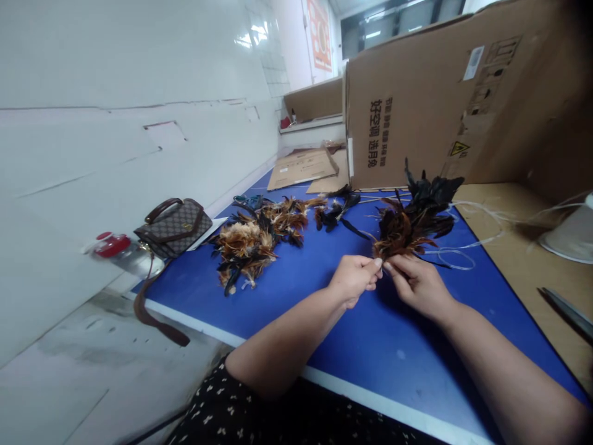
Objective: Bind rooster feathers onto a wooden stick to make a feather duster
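A bunch of brown and black feathers (410,222) is held by its base just above the blue table top (352,321). My left hand (354,278) pinches that base from the left. My right hand (417,283) pinches it from the right, fingertips nearly touching the left ones. A thin white string (451,254) loops on the table beside the bunch. More loose feathers (252,241) lie in a pile to the left, and a smaller black clump (334,213) lies farther back.
A large cardboard box (445,99) stands at the back right. A brown handbag (173,225) and a red-capped container (113,246) sit at the table's left edge by the white wall. Flat cardboard (303,167) lies at the far end. Scissor blades (567,312) rest at the right.
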The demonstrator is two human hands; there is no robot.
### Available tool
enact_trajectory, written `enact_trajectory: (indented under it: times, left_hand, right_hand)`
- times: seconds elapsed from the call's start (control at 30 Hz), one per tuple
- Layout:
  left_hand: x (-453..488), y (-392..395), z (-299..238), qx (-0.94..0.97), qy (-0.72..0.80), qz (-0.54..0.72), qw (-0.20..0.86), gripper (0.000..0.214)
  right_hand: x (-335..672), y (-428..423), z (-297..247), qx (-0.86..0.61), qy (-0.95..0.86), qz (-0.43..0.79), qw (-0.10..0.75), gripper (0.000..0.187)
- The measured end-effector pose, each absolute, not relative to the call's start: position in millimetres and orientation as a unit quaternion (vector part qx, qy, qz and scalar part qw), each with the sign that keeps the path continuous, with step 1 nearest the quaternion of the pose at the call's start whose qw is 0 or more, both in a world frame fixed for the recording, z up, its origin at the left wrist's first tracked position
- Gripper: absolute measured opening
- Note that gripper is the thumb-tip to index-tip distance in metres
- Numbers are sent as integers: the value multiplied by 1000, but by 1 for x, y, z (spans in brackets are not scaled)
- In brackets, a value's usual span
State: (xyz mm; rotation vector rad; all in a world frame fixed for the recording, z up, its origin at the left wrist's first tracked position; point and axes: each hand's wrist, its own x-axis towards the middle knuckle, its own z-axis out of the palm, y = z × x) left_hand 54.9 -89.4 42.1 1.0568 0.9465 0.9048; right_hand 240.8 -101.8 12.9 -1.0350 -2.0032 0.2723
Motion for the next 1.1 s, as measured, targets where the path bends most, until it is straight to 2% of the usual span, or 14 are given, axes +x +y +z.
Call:
enact_trajectory:
  times: [0.9, 1.1]
  left_hand:
    - [52, -85, 34, 492, 482, 349, 635, 46]
    - [49, -80, 21, 524, 476, 340, 618, 43]
  right_hand:
    - [237, -105, 15, -407, -807, 61, 424, 26]
    - [238, -107, 21, -411, -816, 73, 400, 25]
